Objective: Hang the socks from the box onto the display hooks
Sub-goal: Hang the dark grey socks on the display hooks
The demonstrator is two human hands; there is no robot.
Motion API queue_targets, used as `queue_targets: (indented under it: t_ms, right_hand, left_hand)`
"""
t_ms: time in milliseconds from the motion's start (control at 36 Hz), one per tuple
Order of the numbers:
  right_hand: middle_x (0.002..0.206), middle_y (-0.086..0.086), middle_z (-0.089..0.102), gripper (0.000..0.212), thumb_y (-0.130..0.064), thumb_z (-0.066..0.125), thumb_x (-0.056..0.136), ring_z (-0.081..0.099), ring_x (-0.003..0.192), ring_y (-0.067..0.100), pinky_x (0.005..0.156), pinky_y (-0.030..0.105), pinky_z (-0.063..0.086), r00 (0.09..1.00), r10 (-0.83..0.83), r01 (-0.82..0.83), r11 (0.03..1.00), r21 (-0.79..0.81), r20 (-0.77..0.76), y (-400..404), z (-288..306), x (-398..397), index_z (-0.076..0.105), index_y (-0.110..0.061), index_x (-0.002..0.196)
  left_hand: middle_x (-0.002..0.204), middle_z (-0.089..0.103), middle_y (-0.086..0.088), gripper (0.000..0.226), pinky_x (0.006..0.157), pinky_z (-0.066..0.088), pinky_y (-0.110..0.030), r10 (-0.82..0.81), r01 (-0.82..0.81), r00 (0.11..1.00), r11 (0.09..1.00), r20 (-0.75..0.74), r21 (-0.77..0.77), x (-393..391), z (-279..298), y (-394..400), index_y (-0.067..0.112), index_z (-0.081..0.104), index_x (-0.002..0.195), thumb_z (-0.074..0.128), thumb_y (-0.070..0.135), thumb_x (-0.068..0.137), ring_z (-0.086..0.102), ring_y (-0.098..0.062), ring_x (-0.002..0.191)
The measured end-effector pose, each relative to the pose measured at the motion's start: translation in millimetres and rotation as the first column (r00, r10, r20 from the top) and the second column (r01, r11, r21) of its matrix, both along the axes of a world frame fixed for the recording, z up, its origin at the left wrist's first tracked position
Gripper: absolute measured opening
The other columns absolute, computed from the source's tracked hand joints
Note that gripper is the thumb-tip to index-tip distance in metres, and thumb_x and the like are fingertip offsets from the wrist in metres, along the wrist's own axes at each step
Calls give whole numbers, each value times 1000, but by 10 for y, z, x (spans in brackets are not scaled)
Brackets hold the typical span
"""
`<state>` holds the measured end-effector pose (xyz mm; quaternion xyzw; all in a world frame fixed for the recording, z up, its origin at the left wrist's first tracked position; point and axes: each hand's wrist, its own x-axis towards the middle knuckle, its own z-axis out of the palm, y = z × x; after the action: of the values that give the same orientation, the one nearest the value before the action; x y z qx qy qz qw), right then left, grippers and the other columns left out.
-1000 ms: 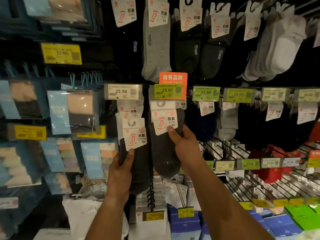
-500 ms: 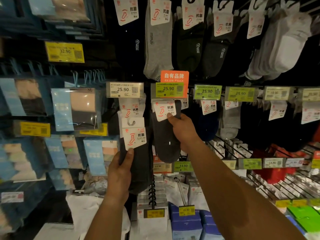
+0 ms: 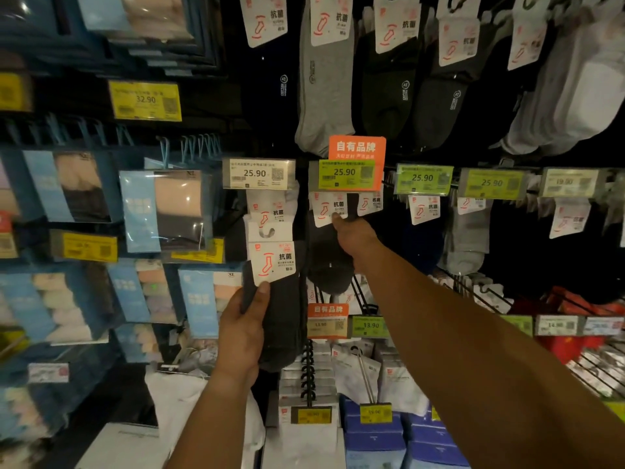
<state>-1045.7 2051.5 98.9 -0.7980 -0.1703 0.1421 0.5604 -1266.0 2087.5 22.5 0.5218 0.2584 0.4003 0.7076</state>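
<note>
Raised since the earlier frame, the right hand (image 3: 351, 233) pinches a dark sock pair (image 3: 329, 262) by its card, just under the orange-backed 25.90 price tag (image 3: 346, 174). Hanging step; next, seat the card hole on that hook. Below-left of the tag, the left hand (image 3: 241, 333) grips spare dark socks (image 3: 280, 313).
</note>
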Motion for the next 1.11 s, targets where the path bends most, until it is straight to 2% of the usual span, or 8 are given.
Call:
queue_targets:
  t_ms: [111, 194, 278, 361, 472, 611, 889, 1111]
  right_hand:
    - [119, 10, 54, 46, -51, 52, 96, 54, 113, 31, 98, 43, 46, 929, -159, 154, 987, 41, 334, -300, -165, -458, 54, -12, 121]
    - [92, -4, 64, 25, -50, 56, 94, 63, 86, 15, 83, 39, 55, 965, -41, -10, 982, 191, 260, -459, -506, -996, 56, -25, 96]
    - [105, -12, 68, 34, -59, 63, 86, 65, 97, 4, 84, 26, 55, 980, 118, -157, 954, 257, 161, -415, -786, -1273, 56, -34, 108]
    - [105, -17, 66, 29, -51, 68, 86, 64, 99, 1, 79, 14, 50, 986, 99, -137, 938, 320, 133, -375, -829, -1265, 54, -39, 108]
    - [107, -13, 69, 32, -47, 65, 90, 65, 100, 5, 90, 31, 55, 982, 91, -131, 957, 257, 163, -451, -801, -1129, 59, -31, 116]
    - [105, -15, 67, 28, -37, 63, 94, 64, 99, 4, 74, 4, 45, 984, 61, -101, 964, 247, 165, -493, -766, -1120, 60, -24, 119]
    - [113, -3, 71, 9, -32, 63, 95, 66, 107, 17, 98, 41, 54, 997, 32, 0, 897, 442, -65, -500, -633, -1074, 63, -27, 103]
    - [110, -6, 71, 9, -29, 59, 99, 65, 107, 18, 98, 43, 53, 998, 5, 26, 864, 503, -61, -675, -374, -808, 63, -25, 106]
  left_hand:
    - [102, 77, 14, 20, 65, 58, -20, -46, 48, 998, 998, 49, -46, -7, 39, -20, 36, 66, 115, 61, 37, 97, 73, -4, 90]
    - [116, 75, 4, 30, 80, 60, -35, -131, 141, 986, 985, 108, -100, 3, 54, -37, 32, 63, 126, 60, 32, 97, 72, -16, 104]
    - [118, 74, -2, 40, 78, 62, -36, -208, 228, 966, 966, 155, -124, 43, 83, -86, 26, 59, 131, 62, 23, 92, 72, -21, 106]
    - [118, 74, -3, 51, 72, 62, -33, -226, 250, 959, 959, 173, -132, 93, 100, -113, 24, 56, 132, 67, 23, 82, 73, -21, 103]
    - [115, 75, -4, 43, 66, 62, -34, -231, 277, 950, 935, 212, -222, 130, 124, -129, 26, 62, 127, 60, 40, 86, 74, -22, 98]
    - [116, 75, -5, 32, 69, 61, -36, -222, 268, 957, 922, 185, -278, 207, 83, -97, 25, 65, 126, 48, 39, 103, 74, -24, 100]
    - [115, 75, -2, 27, 67, 61, -31, -159, 194, 974, 954, 161, -230, 270, 102, -2, 25, 64, 126, 50, 31, 105, 73, -20, 103]
    - [116, 72, 4, 17, 94, 56, -48, -25, 28, 999, 995, 32, -100, 277, 10, 169, 37, 66, 108, 49, 34, 105, 66, -22, 113]
